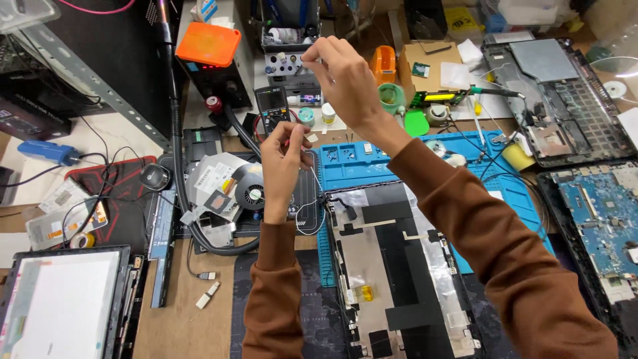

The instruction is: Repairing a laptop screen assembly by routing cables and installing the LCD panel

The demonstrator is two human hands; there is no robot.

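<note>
Above the cluttered desk, I am holding both hands up in the air, brown sleeves running back toward me from the lower edge of the view. My right hand is raised higher and farther out, wrist bent, fingers pinched together on the upper end of a thin pale wire; the grip point itself is too small to make out clearly. My left hand is sitting lower and nearer to me, forearm rising almost straight up, thumb and fingers closed together on something thin and reddish that I cannot identify. The wire is hanging down just to the right of that hand and curling toward the top left corner of the opened laptop lid, which is lying flat beneath my right forearm, its black and silver inner side facing up. That lid is resting partly on a blue work mat. Left of the mat, a small round fan is lying among loose metal parts, just below my left hand. Farther back, a multimeter is standing beside an orange-topped box. At far right, a bare circuit board is lying well apart from my hands.
</note>
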